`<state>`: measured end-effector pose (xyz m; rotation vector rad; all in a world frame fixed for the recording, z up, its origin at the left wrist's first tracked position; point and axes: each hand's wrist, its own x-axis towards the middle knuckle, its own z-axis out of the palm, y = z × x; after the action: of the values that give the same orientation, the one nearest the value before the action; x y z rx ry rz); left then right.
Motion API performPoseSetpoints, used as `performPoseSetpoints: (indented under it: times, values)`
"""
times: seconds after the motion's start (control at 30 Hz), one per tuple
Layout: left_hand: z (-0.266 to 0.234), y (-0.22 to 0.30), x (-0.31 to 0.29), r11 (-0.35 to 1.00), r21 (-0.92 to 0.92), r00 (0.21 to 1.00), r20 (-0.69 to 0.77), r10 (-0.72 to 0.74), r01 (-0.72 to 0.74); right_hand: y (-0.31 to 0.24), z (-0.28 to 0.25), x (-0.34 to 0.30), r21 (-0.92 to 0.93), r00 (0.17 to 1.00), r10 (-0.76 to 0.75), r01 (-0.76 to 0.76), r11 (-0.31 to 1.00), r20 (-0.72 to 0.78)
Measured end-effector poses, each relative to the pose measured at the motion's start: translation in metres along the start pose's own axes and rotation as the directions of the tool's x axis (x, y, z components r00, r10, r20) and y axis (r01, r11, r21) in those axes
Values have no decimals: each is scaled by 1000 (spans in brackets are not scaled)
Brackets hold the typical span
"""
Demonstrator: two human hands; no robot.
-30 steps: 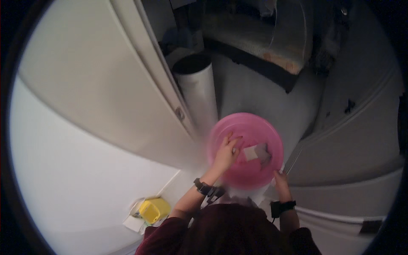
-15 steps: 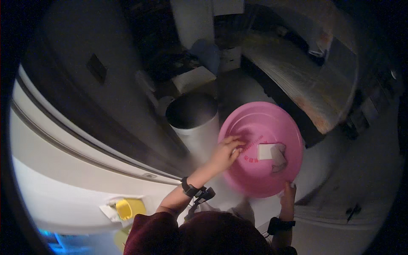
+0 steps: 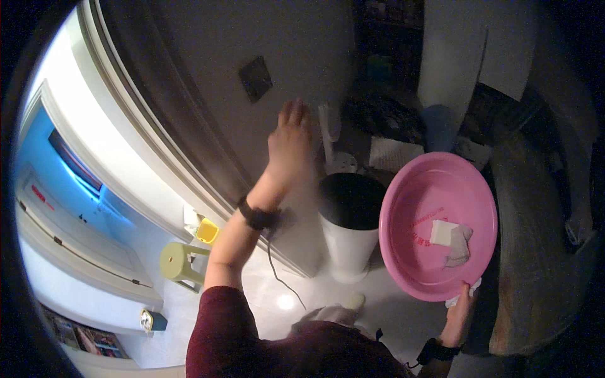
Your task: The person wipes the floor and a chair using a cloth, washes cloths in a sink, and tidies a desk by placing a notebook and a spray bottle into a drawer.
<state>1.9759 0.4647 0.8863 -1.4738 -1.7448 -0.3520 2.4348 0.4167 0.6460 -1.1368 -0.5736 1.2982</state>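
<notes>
My right hand (image 3: 462, 310) grips the near rim of a round pink basin (image 3: 403, 264), held tilted at the right. Some white crumpled material (image 3: 476, 285) shows at that hand by the rim; I cannot tell its kind. Inside the basin lie a white rectangular piece (image 3: 445, 232) and a grey piece of cloth (image 3: 459, 247), touching each other. Up at the wall is my left hand (image 3: 290, 142), empty, with its fingers stretched out and a little blurred. Nearest to its fingertips is a dark square wall switch plate (image 3: 255, 79), apart from them in the picture.
A tall white bin (image 3: 350, 246) with a dark opening stands left of the basin. Left of me are a door frame (image 3: 183, 170), a green stool (image 3: 179, 261) and a yellow container (image 3: 207, 230). A bed-like surface (image 3: 523, 277) lies at the right. A dark cord (image 3: 277, 277) hangs down to the floor.
My left hand has left the basin's side and risen up and left toward the wall. The view has turned left. My right hand still holds the basin.
</notes>
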Motion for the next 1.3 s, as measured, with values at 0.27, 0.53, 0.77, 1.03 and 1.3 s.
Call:
performPoseSetpoints:
  times: [0.27,0.53,0.77,1.03,1.3]
  values:
    - [-93,-114,-100,841,540,997,43,-68,34,-9,-44,-119,-32,994,-19,22,999,108]
    - [-124,-122,-123,872,459,973,64,-223,169,-17,-59,-91,-69,996,37,-32,997,80]
    - [-148,-17,-175,918,-335,941,323,-99,211,-37,-64,-75,-88,997,47,-41,995,66]
    - [-144,83,-236,586,-711,879,477,-5,389,-42,-69,-83,-268,988,47,-5,963,150]
    - [-109,141,-231,496,-653,746,665,15,572,-22,-99,-37,-168,998,23,-13,986,57]
